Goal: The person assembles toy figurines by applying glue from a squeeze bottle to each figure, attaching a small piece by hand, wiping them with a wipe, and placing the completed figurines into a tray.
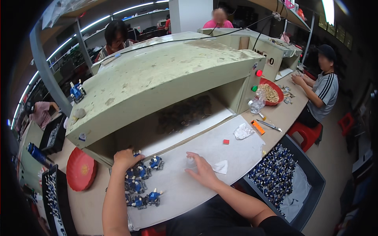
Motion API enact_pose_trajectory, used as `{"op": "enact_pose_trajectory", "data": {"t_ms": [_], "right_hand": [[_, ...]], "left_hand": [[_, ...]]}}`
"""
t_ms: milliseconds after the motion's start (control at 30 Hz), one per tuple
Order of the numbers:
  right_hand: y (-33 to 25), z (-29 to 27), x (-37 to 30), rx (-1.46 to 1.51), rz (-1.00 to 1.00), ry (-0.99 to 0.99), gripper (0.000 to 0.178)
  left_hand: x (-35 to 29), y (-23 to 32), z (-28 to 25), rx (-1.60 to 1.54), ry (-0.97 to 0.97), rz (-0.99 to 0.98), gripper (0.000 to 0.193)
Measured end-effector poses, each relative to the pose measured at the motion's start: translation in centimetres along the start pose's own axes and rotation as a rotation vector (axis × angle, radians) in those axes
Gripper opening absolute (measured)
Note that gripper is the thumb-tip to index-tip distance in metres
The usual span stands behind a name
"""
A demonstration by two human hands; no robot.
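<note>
Several small toy figures (136,185) in blue and white, seated on dark wheeled bases, stand grouped on the pale work sheet (177,188). My left hand (126,159) is at the far edge of this group, its fingers curled round one figure, of which only a bit shows between thumb and forefinger. One more toy figure (156,163) stands just right of that hand. My right hand (201,170) is over the middle of the sheet, thumb and fingers curved around a small clear plastic piece (190,163), cup-like but blurred. A crumpled white tissue (220,167) lies beside it.
A pale green bench tunnel (165,78) with dark small parts inside stands ahead. Right are a red block (226,142), orange cutter (258,127), clear bottle (256,104) and a grey bin (315,192) of figures. Left are a red bowl (75,183) and black tray (65,208). Co-workers sit around.
</note>
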State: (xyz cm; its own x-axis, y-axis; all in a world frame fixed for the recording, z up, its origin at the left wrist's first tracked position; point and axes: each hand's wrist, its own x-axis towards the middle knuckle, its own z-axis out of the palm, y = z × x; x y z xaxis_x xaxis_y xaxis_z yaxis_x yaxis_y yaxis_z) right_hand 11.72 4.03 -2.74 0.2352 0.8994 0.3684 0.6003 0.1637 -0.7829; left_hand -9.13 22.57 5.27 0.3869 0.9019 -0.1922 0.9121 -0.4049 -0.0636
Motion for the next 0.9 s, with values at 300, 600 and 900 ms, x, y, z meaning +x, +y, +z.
{"op": "enact_pose_trajectory", "data": {"t_ms": [300, 600, 900], "right_hand": [[2.0, -0.4, 0.9, 0.157, 0.127, 0.095, 0.029], [1.8, -3.6, -1.2, 0.709, 0.23, 0.209, 0.031], [2.6, -6.3, -2.0, 0.612, 0.36, 0.148, 0.029]], "left_hand": [[-1.1, -1.6, -1.1, -0.534, 0.293, 0.158, 0.044], [-11.0, 8.4, 2.1, -2.489, -0.509, 0.285, 0.047], [-11.1, 11.5, 7.7, -1.783, -0.061, 0.535, 0.058]]}}
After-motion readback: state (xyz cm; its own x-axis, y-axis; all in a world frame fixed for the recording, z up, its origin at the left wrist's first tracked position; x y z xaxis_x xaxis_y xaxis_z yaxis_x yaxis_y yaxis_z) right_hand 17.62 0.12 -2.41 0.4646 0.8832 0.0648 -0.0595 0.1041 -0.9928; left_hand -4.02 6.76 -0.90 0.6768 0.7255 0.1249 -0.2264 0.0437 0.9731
